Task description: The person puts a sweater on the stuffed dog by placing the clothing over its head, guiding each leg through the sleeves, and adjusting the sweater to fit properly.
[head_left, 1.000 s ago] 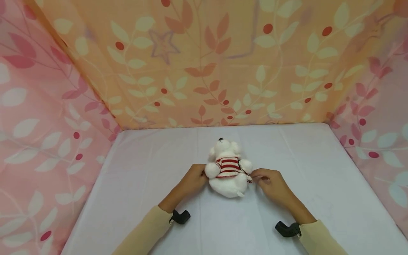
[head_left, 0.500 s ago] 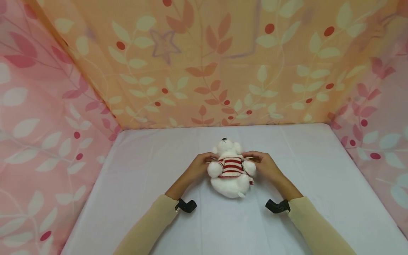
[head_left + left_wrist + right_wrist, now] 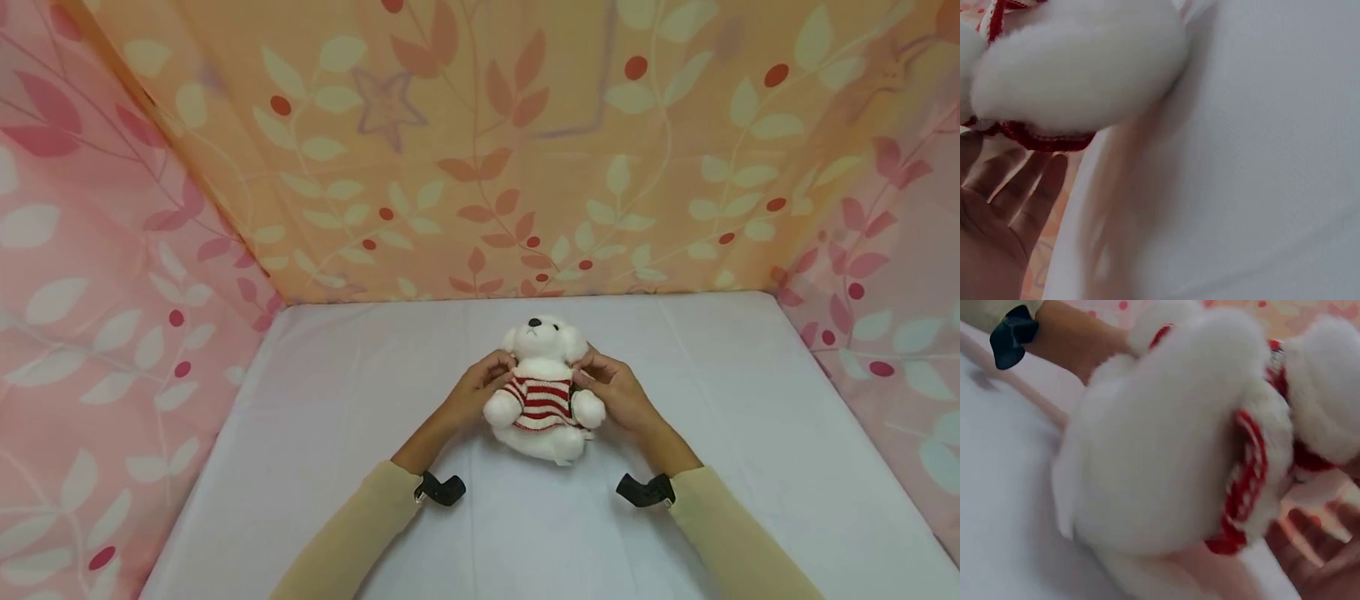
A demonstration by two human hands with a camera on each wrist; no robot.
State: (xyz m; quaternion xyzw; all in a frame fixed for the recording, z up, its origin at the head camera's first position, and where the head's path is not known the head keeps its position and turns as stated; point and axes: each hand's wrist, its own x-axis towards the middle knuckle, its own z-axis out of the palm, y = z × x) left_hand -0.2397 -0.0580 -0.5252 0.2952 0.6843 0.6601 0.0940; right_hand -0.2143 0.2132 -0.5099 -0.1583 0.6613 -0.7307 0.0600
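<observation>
A white stuffed animal in a red-and-white striped sweater is propped up on the white-covered table, its black nose and face tipped upward. My left hand holds it beside the neck, from the left. From the opposite side my right hand grips it at neck and shoulder, thumb in front and fingers partly hidden behind. The left wrist view catches the toy's furry white body above my spread left fingers. In the right wrist view, its round body fills the middle, with my right fingers behind the sweater.
White cloth covers the table. An orange leaf-patterned curtain hangs along the back edge, and pink ones flank both sides. Black wrist cameras sit at both cuffs.
Both hands have moved up from the toy's lower sides to its neck and drawn in around it. The toy's upper body has risen, so more of its face shows.
</observation>
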